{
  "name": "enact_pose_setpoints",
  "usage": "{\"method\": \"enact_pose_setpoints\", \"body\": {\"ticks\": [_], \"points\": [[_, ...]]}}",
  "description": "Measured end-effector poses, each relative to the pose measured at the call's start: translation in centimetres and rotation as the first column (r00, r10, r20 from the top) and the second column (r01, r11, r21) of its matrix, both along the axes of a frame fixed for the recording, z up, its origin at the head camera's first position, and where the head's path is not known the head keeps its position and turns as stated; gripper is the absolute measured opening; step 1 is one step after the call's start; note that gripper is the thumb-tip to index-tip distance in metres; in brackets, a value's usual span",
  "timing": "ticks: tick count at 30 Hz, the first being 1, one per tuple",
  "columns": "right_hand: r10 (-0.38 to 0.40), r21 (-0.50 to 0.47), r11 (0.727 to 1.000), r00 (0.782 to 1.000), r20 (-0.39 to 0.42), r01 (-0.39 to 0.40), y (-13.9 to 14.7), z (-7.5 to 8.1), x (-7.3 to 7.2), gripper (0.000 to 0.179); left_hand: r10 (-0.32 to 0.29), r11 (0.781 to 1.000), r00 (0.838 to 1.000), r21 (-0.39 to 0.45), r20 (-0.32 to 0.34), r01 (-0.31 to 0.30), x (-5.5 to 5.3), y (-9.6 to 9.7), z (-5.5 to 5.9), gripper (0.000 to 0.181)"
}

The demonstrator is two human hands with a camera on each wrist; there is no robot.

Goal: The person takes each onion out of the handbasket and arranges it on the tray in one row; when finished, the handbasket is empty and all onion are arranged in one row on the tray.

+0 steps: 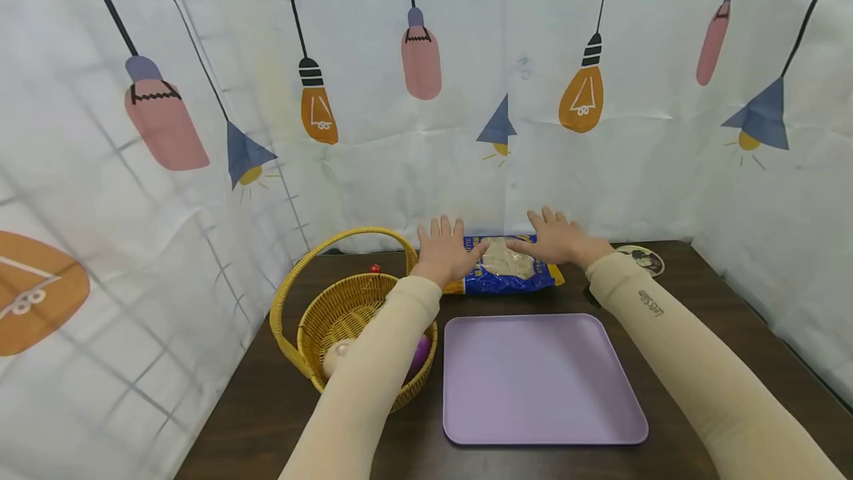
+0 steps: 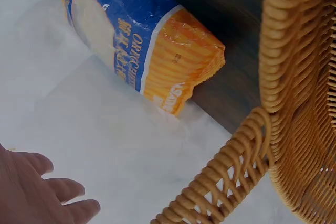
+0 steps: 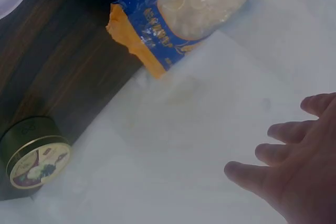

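Observation:
Both hands reach toward the back of the table with fingers spread, holding nothing. In the head view my left hand (image 1: 445, 252) is over the left part of a blue and orange pasta bag (image 1: 509, 272), right of the basket handle. My right hand (image 1: 556, 239) is over the bag's right part. The bag lies against the curtain, its clear window showing pale pasta. Both wrist views show the bag (image 2: 131, 35) apart from the fingers. A yellow wicker basket (image 1: 309, 332) stands left, partly hidden by my left sleeve; inside are a pale round thing (image 1: 335, 355) and a purple one (image 1: 421, 354).
A lilac tray (image 1: 543, 380) lies in the middle of the dark wooden table (image 1: 233, 421). At the back right is a round tin (image 3: 39, 153) with a picture lid. A white curtain (image 1: 426, 169) printed with lamps hangs behind the table and along its sides.

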State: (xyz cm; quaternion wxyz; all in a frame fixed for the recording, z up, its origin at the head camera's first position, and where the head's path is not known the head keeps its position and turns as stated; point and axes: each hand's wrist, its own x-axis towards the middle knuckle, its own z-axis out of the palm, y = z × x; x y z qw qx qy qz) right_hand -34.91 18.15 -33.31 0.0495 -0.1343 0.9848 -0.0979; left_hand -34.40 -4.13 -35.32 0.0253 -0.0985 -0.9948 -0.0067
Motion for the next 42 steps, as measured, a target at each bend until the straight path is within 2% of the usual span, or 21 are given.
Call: {"method": "enact_pose_setpoints", "body": {"ticks": [8, 14, 20, 24, 29, 33, 35, 38, 40, 41, 42], "points": [[0.030, 0.066, 0.997, 0.998, -0.060, -0.026, -0.7, -1.9, 1.0, 0.096, -0.036, 0.997, 0.999, -0.063, -0.020, 0.035, 0.4, 0.3, -1.1, 0.089], [0.055, 0.030, 0.998, 0.996, -0.076, -0.053, -1.1, -3.2, 2.3, 0.102, -0.099, 0.991, 0.995, -0.088, -0.012, 0.098, 2.0, 0.5, -1.9, 0.092], [0.103, -0.010, 0.994, 0.991, -0.090, -0.104, -1.3, -4.2, 4.4, 0.099, -0.150, 0.988, 0.988, 0.028, -0.028, 0.151, 3.9, -0.6, -2.6, 0.084], [0.138, -0.049, 0.989, 0.987, -0.086, -0.143, -1.6, -5.3, 5.9, 0.100, -0.180, 0.976, 0.981, 0.111, -0.070, 0.187, 5.5, -1.9, -2.7, 0.079], [0.164, -0.091, 0.981, 0.985, -0.053, -0.169, -2.2, -6.9, 7.5, 0.100, -0.211, 0.945, 0.967, 0.221, -0.146, 0.240, 7.9, -3.9, -2.3, 0.076], [0.189, -0.116, 0.975, 0.982, -0.020, -0.190, -3.2, -8.1, 8.5, 0.098, -0.193, 0.910, 0.956, 0.324, -0.220, 0.258, 9.7, -5.6, -2.2, 0.072], [0.205, -0.136, 0.969, 0.979, -0.013, -0.205, -3.8, -8.6, 9.0, 0.096, -0.171, 0.887, 0.948, 0.376, -0.270, 0.267, 10.6, -6.7, -2.1, 0.069], [0.233, -0.185, 0.956, 0.973, -0.005, -0.230, -4.8, -9.0, 9.6, 0.093, -0.117, 0.856, 0.924, 0.435, -0.364, 0.280, 11.6, -8.6, -2.1, 0.063], [0.250, -0.222, 0.943, 0.968, -0.019, -0.248, -5.5, -9.3, 10.0, 0.091, -0.071, 0.826, 0.889, 0.473, -0.452, 0.306, 12.2, -9.8, -1.9, 0.056], [0.256, -0.240, 0.937, 0.966, -0.027, -0.255, -5.8, -9.5, 10.1, 0.091, -0.043, 0.814, 0.867, 0.486, -0.497, 0.319, 12.4, -10.4, -1.9, 0.052], [0.259, -0.265, 0.929, 0.965, -0.035, -0.259, -6.2, -9.6, 10.2, 0.090, -0.014, 0.797, 0.836, 0.498, -0.549, 0.341, 12.7, -10.9, -1.7, 0.048]]}}
